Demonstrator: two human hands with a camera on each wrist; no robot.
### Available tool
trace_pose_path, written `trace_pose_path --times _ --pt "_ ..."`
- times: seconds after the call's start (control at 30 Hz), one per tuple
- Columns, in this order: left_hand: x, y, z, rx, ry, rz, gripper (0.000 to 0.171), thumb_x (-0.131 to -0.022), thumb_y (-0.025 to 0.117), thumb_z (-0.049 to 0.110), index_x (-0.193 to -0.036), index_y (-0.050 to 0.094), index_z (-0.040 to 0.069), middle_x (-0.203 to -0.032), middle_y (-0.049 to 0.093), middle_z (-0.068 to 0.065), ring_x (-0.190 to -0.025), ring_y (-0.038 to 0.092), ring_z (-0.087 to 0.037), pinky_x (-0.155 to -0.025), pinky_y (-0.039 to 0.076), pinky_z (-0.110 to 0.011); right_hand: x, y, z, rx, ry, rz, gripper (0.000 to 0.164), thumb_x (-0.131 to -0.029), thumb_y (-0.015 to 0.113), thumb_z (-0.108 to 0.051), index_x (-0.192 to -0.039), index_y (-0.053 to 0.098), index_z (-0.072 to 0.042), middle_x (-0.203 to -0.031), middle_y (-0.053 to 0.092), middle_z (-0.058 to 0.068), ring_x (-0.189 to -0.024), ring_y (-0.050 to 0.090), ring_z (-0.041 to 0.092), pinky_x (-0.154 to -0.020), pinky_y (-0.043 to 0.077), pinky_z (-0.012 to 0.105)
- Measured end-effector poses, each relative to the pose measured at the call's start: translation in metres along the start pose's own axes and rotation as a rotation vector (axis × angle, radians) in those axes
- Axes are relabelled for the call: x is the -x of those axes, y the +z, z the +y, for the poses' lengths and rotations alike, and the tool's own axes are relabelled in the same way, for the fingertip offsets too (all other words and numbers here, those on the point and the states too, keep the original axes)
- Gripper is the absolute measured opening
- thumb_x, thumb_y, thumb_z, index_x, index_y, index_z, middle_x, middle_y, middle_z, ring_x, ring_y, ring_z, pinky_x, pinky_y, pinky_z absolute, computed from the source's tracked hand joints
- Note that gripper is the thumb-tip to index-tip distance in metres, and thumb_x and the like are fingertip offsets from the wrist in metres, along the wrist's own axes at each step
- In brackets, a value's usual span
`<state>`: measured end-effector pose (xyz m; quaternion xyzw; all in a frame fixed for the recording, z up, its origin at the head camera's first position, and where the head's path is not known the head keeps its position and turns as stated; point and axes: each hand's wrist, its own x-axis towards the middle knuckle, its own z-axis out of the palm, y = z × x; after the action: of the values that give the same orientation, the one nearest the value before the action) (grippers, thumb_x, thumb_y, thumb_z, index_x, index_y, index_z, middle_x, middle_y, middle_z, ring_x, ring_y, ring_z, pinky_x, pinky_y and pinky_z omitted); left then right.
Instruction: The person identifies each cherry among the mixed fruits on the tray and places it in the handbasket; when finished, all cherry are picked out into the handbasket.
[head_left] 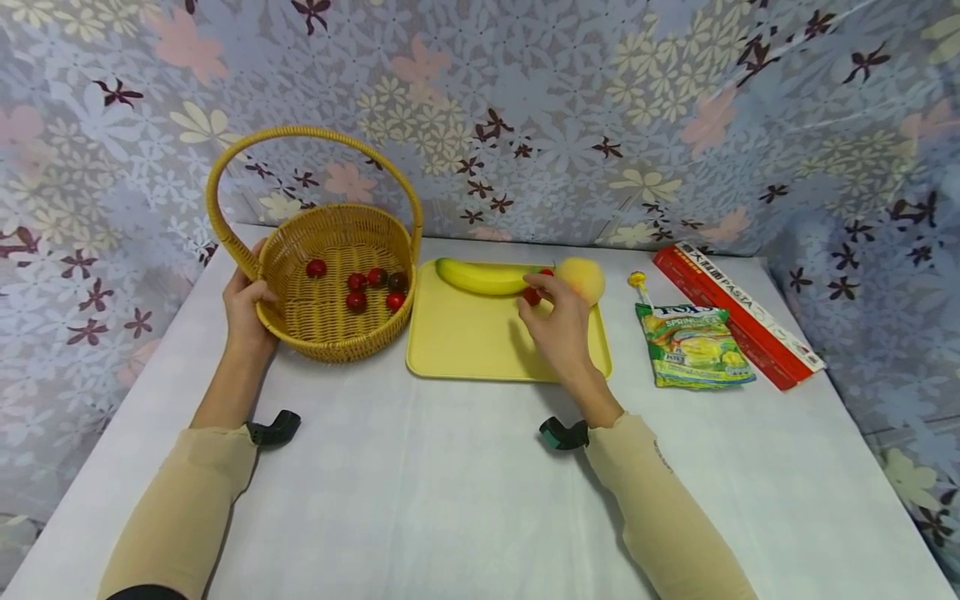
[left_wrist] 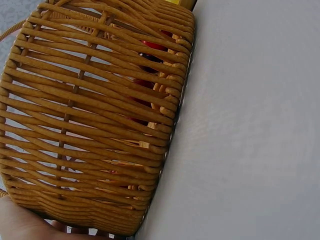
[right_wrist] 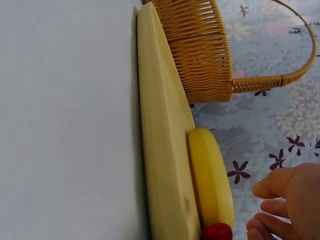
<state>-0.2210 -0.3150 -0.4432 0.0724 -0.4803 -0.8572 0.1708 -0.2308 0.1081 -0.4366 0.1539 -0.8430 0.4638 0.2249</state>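
A wicker basket (head_left: 341, 337) with a tall handle stands at the left, several dark red cherries (head_left: 356, 300) lying inside. My left hand (head_left: 249, 308) grips its left rim, thumb over the edge; the left wrist view shows the woven side (left_wrist: 85, 115) close up. Over the yellow tray (head_left: 465, 350), my right hand (head_left: 558, 321) hovers with thumb and fingers apart. Just by its fingertips lies a red cherry (head_left: 532, 296), with another red one partly hidden behind the fingers. A banana (head_left: 483, 277) and a peach (head_left: 581, 280) lie along the tray's far side.
Right of the tray are a yellow-wrapped lollipop (head_left: 637, 280), a green snack packet (head_left: 696, 348) and a long red pasta box (head_left: 738, 317). A floral-patterned cloth (head_left: 480, 125) rises behind the white table (head_left: 420, 492).
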Motion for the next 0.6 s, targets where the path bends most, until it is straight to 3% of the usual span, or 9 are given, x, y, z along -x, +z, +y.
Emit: trace_pose_path --times 0.37,0.6 --pt "-0.001 0.001 0.000 -0.031 0.002 -0.004 0.076 -0.074 0.033 -0.014 -0.143 0.052 0.012 -0.150 0.046 -0.004 -0.136 0.039 -0.020 -0.110 0.033 -0.029 0.005 0.005 0.011 0.191 0.027 0.013 0.031 -0.080 0.074 -0.002 -0.110 0.071 0.002 -0.108 0.072 0.018 -0.099 0.063 0.036 -0.089 0.048 0.046" --pt "0.000 0.000 0.000 -0.043 -0.008 -0.002 0.074 -0.076 0.034 -0.012 -0.143 0.051 0.013 -0.149 0.046 -0.003 -0.135 0.038 -0.020 -0.109 0.033 -0.028 0.011 0.008 0.017 0.146 0.021 -0.056 0.031 -0.079 0.077 -0.008 -0.109 0.072 0.000 -0.105 0.073 0.016 -0.095 0.067 0.033 -0.087 0.050 0.044"
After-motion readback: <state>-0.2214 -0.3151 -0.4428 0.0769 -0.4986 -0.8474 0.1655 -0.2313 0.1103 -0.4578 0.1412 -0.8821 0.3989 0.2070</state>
